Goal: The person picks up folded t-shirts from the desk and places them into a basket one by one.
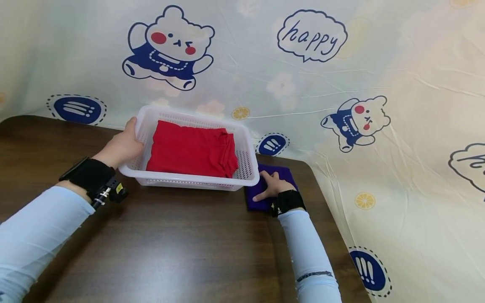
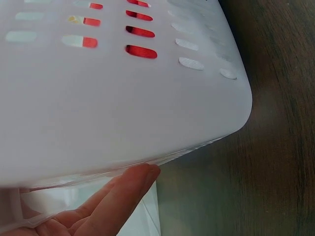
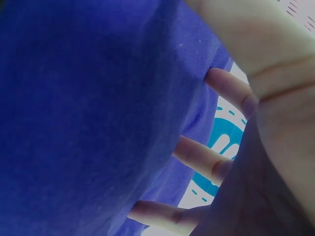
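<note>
A white plastic basket (image 1: 197,181) with slotted walls stands on the table against the patterned backdrop. Inside it lies a folded red cloth (image 1: 189,149). My left hand (image 1: 123,145) grips the basket's left end; in the left wrist view its fingers (image 2: 120,201) touch the basket's edge beside the slotted wall (image 2: 123,98), and the thumb is out of sight. Right of the basket lies a folded purple cloth (image 1: 254,202), partly behind the basket's corner. My right hand (image 1: 275,185) rests on it with fingers spread, the fingertips (image 3: 189,147) touching the fabric (image 3: 88,118).
The brown wooden table (image 1: 182,244) extends in front of the basket and to its left. A pale printed sheet (image 1: 250,54) with bear drawings hangs behind and along the right side. The table's right edge (image 1: 322,189) runs close to the purple cloth.
</note>
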The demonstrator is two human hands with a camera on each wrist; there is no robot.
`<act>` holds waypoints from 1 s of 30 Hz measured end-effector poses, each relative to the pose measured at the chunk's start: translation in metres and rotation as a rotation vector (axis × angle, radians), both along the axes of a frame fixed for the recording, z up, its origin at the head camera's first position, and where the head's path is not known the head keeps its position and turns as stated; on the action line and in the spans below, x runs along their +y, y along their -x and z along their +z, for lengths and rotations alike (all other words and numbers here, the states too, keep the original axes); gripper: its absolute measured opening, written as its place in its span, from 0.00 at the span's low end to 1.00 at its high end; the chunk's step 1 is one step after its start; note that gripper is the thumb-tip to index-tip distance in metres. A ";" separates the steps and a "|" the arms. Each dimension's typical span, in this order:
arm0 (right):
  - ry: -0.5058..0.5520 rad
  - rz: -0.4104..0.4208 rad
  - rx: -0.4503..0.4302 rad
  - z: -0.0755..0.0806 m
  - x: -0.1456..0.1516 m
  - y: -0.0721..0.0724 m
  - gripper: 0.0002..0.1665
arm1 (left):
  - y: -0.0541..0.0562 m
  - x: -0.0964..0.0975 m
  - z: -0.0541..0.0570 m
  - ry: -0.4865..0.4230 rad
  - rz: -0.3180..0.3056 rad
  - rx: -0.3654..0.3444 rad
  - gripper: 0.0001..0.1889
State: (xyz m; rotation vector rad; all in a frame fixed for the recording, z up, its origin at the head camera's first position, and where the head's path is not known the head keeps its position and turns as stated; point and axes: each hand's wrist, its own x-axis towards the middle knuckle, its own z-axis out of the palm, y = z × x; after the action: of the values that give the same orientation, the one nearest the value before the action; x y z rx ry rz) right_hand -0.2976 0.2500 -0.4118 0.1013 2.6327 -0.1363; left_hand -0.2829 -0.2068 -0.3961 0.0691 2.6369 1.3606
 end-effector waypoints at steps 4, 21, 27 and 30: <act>0.000 0.014 -0.007 0.003 -0.001 -0.004 0.66 | 0.000 0.000 0.000 -0.002 -0.001 0.005 0.50; 0.004 0.029 -0.006 0.002 -0.007 -0.026 0.72 | -0.001 0.000 0.001 -0.001 -0.004 -0.002 0.50; 0.014 0.024 -0.012 0.003 -0.009 -0.031 0.72 | -0.001 0.000 0.001 0.001 -0.005 0.008 0.50; 0.021 0.038 -0.009 0.004 -0.012 -0.036 0.73 | -0.001 -0.001 0.001 -0.001 -0.004 0.009 0.50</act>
State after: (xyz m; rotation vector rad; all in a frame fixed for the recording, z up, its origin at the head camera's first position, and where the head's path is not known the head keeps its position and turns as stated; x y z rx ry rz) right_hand -0.2618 0.2380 -0.4083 0.0447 2.6215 -0.1498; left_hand -0.2817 -0.2076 -0.3954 0.0799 2.6421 1.3634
